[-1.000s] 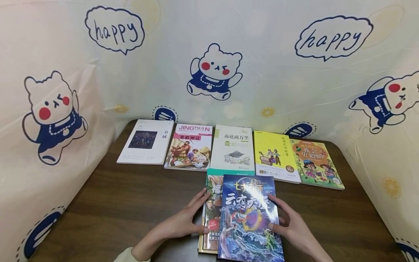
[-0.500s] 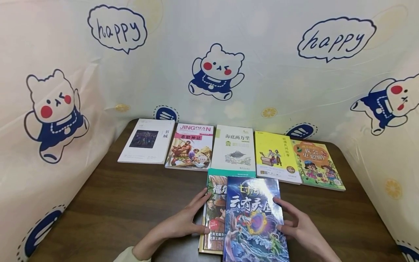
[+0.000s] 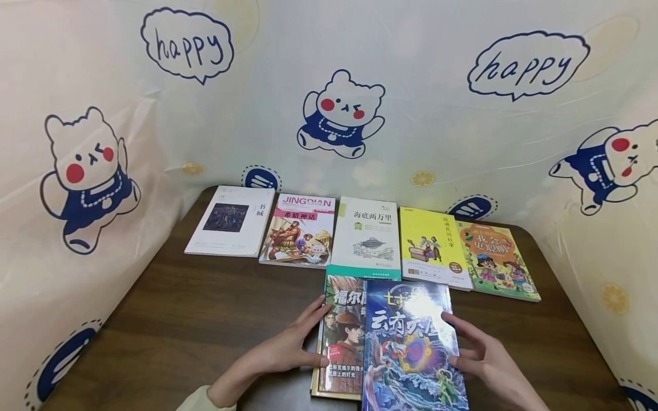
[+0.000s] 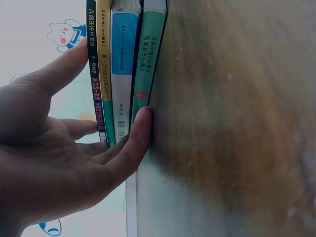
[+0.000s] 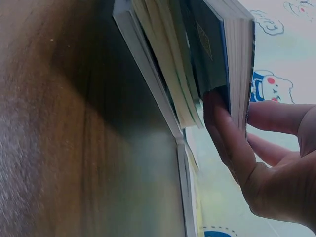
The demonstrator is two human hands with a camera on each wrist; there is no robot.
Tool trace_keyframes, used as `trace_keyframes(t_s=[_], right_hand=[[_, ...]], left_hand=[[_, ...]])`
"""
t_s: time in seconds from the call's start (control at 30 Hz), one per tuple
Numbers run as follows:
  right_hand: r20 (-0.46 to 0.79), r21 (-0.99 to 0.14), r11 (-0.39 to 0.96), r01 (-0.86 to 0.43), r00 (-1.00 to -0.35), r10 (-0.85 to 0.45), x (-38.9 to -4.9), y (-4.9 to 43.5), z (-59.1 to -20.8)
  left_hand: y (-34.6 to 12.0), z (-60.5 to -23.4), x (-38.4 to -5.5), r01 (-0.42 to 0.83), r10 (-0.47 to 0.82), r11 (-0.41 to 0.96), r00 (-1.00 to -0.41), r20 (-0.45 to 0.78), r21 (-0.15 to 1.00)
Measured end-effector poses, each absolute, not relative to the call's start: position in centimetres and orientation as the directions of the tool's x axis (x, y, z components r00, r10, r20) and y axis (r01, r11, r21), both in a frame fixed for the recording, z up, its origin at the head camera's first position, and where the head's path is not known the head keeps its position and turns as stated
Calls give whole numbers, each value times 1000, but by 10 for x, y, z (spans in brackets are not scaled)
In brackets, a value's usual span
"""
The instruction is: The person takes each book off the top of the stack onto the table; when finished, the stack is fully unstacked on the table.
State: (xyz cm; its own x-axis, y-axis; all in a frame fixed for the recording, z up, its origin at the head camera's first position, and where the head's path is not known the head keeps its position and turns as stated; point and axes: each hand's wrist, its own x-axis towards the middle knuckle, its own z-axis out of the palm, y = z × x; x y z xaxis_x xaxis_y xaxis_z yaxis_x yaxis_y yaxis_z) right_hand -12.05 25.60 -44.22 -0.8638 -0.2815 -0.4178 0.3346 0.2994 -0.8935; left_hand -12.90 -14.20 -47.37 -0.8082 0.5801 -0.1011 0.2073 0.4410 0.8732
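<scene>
Brown and wood-grained, the table (image 3: 169, 331) bears a row of five books (image 3: 434, 248) along its far side. Nearer the person lies the pile (image 4: 122, 69), with spines facing left, topped by a brown-covered book (image 3: 341, 342) whose right part is hidden. What hides it is the blue book (image 3: 411, 342), face up and overhanging the pile's right side; whether its left edge rests on the pile or hangs just above, I cannot tell.

Taking this blue book off to the right looks like the step in hand. As I judge it, the next move calls for bringing it fully clear of the pile without dragging the book beneath along.

The left hand (image 3: 288, 345) seems to brace the pile: its fingers are spread and only slightly bent against the spines, the lowest reaching the green book (image 4: 148, 59) next to the tabletop, and it grips nothing. The right hand (image 3: 485, 357), coming in from the right, pinches the blue book by its right edge, some fingers (image 5: 215, 113) under it and others against the upper side.
</scene>
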Motion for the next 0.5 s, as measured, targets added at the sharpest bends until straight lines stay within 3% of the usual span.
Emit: trace_keyframes(t_s=[0.23,0.5], right_hand=[[-516,-842,278,462,-841,-165,-119,273,-435],[-512,-843,249,478,-854,-95,-118,292,-426]], left_hand=[[-142,-474,-129,197,587,424,-803,-102,884],[-143,-474,-130,203,588,422,-804,-96,884]])
